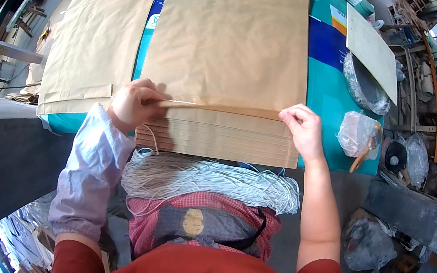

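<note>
A large brown paper sheet [229,40], perhaps a sack, lies on top of a stack in front of me. Its near edge is folded over in a narrow strip [223,107]. At the strip's left end, my left hand [136,101] is closed in a pinch on the paper. My right hand [302,126] pinches the right end between thumb and fingers. A short stretch of white string [184,102] shows along the fold near my left hand. Below it, the staggered near edges of the stacked brown sheets [224,137] show in stepped rows.
A thick bundle of white strings [211,182] hangs before the stack, close to my body. More brown paper [97,29] lies to the left. On the teal cover [323,96] at right are a plastic-wrapped ring [363,85], a pale board [371,52] and a plastic-wrapped lump [357,134].
</note>
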### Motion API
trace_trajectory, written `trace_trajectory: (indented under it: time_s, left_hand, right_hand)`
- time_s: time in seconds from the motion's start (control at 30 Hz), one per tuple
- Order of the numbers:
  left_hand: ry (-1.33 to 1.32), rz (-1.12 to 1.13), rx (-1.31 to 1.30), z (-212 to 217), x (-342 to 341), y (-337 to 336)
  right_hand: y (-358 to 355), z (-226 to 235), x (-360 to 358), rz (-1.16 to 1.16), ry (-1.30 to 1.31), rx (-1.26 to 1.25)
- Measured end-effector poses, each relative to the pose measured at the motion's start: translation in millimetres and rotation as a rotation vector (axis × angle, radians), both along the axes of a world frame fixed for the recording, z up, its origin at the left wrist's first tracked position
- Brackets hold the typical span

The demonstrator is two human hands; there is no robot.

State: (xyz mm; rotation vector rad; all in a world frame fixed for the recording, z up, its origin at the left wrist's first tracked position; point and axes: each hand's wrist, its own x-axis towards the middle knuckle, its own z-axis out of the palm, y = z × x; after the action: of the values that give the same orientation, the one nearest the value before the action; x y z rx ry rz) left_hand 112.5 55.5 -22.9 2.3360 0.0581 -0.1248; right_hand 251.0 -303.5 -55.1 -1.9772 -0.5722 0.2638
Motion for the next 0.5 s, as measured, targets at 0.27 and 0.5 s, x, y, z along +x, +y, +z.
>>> trace_trajectory:
  time_s: [0.27,0.5]
  left_hand:
    - [0.069,0.316,0.509,-26,2,-18]
    - [0.05,-0.206,0.715,-6,1,-102]
  right_hand:
    - [23,-21,-14,-0.238,-0.531,-0.602]
    - [106,1,-80,0.275,-0.518,-0.513]
